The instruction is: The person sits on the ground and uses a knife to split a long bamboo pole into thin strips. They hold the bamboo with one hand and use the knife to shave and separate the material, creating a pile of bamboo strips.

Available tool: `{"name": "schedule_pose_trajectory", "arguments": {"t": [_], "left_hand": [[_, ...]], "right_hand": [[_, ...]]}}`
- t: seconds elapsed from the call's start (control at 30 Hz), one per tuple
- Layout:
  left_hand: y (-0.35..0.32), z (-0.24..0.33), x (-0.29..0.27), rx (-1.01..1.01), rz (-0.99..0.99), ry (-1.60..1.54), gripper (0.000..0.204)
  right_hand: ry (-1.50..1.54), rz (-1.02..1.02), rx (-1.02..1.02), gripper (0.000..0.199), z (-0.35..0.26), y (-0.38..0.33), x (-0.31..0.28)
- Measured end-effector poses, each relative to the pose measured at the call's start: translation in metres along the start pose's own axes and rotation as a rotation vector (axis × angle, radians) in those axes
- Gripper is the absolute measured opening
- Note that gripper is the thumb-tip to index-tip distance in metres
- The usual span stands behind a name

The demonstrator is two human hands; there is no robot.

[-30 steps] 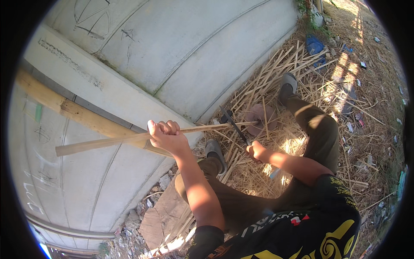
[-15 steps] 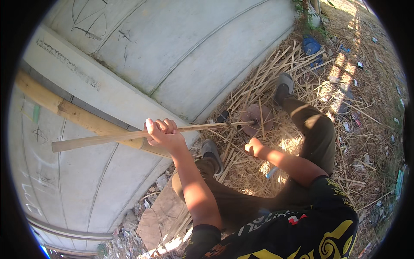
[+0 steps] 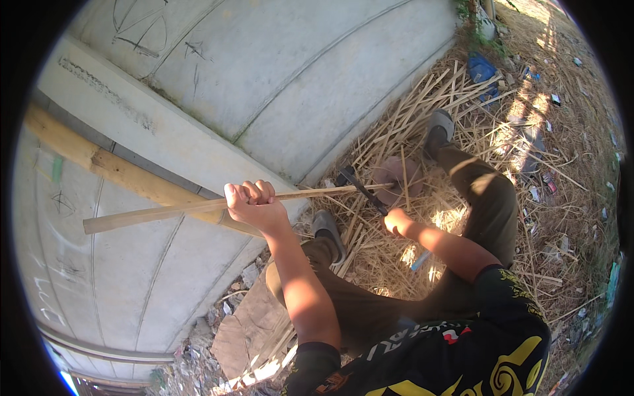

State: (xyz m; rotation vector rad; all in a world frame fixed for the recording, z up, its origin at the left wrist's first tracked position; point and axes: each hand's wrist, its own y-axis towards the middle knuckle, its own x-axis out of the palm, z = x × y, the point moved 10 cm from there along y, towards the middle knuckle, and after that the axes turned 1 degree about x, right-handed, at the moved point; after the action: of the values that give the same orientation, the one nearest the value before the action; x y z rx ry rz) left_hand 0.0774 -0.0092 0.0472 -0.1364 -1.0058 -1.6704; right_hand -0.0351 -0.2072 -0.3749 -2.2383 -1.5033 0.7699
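My left hand (image 3: 254, 204) is closed around a long bamboo strip (image 3: 152, 214), which runs from the left across to a round brown block (image 3: 415, 178) on the ground. My right hand (image 3: 397, 222) is wrapped round the handle of a machete (image 3: 366, 191) with a dark blade. The blade lies across the strip close to its far end, just left of the block. Whether the edge is biting into the strip I cannot tell. Another thin strip rests over the block.
A pile of split bamboo strips (image 3: 422, 99) lies beyond the block, beside a blue plastic bag (image 3: 481, 67). A concrete wall (image 3: 231, 66) and a horizontal bamboo pole (image 3: 132, 181) stand on the left. Brown cardboard (image 3: 241, 340) lies beside my left leg, and dry shavings cover the ground.
The machete blade has turned more fully into view, now crossing the strip. My right hand has shifted slightly right. The left hand keeps its grip on the strip.
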Motion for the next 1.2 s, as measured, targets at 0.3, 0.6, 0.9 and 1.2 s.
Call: {"name": "schedule_pose_trajectory", "arguments": {"t": [0.3, 0.6, 0.9, 1.2], "left_hand": [[0.007, -0.002, 0.001, -0.15, -0.254, -0.104, 0.038], [-0.002, -0.006, 0.03, -0.247, -0.544, -0.156, 0.04], [0.008, -0.008, 0.013, -0.202, -0.208, 0.007, 0.044], [0.013, -0.01, -0.016, -0.198, -0.065, 0.022, 0.049]], "right_hand": [[0.124, -0.165, -0.154, 0.024, -0.092, -0.092, 0.01], [0.807, -0.34, 0.541, 0.031, 0.082, -0.012, 0.04], [0.162, 0.023, -0.32, 0.03, -0.068, -0.045, 0.015], [0.458, 0.35, -0.741, 0.032, -0.17, -0.162, -0.07]]}}
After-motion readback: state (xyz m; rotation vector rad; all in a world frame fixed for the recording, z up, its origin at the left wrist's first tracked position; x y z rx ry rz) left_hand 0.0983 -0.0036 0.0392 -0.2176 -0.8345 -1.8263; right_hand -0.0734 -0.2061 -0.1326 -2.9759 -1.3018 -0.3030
